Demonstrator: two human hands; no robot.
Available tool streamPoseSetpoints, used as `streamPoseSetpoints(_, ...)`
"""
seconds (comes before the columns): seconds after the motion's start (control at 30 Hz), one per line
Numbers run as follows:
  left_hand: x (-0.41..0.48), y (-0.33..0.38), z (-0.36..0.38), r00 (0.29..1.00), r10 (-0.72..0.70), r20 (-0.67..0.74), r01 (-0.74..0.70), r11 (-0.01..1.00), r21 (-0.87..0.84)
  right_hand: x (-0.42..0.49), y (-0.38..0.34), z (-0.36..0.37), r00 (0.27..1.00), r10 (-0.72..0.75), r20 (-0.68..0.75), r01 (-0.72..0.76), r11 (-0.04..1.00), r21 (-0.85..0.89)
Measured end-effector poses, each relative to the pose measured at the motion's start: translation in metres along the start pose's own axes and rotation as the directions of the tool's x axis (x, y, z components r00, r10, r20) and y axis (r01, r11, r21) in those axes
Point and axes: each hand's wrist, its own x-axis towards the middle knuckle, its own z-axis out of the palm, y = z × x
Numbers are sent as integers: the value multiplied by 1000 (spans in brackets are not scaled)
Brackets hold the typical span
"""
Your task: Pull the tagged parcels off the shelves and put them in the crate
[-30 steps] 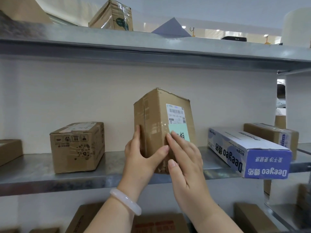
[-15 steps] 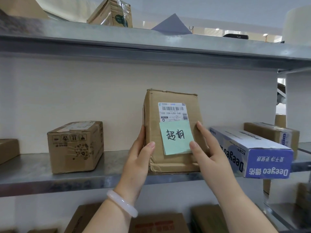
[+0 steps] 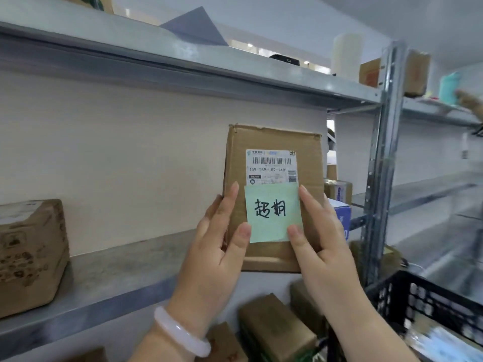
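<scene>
Your left hand [image 3: 219, 239] and right hand [image 3: 321, 239] grip the tagged parcel [image 3: 271, 257] at frame centre, thumbs on its green note [image 3: 273, 212]; the black crate [image 3: 428, 296] sits lower right.

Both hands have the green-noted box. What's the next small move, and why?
Probably swing the parcel right and down to the black crate at lower right: left hand and right hand grip it, seemingly off the shelf, and its green note marks it tagged.
</scene>
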Motion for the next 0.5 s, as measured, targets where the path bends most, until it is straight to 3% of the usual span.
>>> streamPoseSetpoints(0.17,-13,15,27,979,10,206,13,994,-107,-40,-16,-37,987,2,-163,-21,993,-117)
streamPoseSetpoints(0.27,-33,27,42,943,98,318,-29,976,-215,-82,-31,-58,959,41,-280,-101,974,-202)
streamPoseSetpoints(0.5,-120,71,80,780,317,539,5,859,-512,-212,-89,-97,814,119,-569,-386,843,-375)
